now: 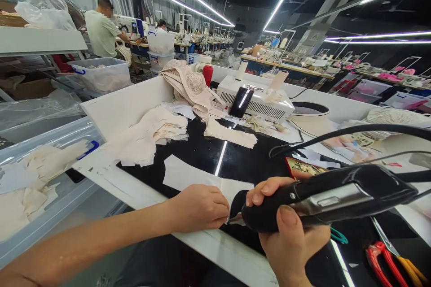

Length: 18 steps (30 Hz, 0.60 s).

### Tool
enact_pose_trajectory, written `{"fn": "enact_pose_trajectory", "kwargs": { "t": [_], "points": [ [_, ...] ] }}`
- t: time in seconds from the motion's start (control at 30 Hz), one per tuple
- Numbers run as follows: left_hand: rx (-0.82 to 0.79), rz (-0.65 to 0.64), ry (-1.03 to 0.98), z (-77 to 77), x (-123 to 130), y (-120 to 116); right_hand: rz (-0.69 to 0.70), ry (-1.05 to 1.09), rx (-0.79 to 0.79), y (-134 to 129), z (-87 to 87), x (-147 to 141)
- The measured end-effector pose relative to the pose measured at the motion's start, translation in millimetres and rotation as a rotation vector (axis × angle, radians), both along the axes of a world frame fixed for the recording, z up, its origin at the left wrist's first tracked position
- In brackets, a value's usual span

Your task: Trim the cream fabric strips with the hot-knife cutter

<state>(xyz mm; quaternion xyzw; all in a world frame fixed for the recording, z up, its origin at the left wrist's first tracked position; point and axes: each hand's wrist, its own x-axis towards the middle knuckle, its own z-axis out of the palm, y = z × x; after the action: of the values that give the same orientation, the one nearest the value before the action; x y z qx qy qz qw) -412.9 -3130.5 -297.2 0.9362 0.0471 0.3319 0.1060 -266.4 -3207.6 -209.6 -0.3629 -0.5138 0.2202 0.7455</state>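
Observation:
My right hand is wrapped round a black corded hand tool with a silver lever on its side; its exact kind is not plain. The tool's narrow metal tip points left, close to the fingers of my left hand. Those fingers are closed in a pinch at the near edge of a white fabric piece, which lies flat on the black glossy work surface. My fingers partly hide the spot where tip and fabric meet, so contact cannot be told.
Cream fabric pieces are stacked at left, with a single cream strip beyond. A phone leans on a white vented box. Red-handled scissors lie at right. A clear bin stands left; a co-worker sits farther back.

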Motion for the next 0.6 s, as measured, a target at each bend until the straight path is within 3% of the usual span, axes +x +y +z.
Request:
{"fn": "enact_pose_trajectory", "kwargs": {
  "t": [0.27,0.6],
  "points": [
    [-0.057,-0.002,0.012,1.6,-1.8,1.1,-0.012,-0.027,0.007,0.1,-1.3,-1.1],
    [-0.159,0.122,0.102,0.3,5.9,3.1,-0.044,-0.018,-0.003,-0.8,-1.9,-2.3]
  ]
}}
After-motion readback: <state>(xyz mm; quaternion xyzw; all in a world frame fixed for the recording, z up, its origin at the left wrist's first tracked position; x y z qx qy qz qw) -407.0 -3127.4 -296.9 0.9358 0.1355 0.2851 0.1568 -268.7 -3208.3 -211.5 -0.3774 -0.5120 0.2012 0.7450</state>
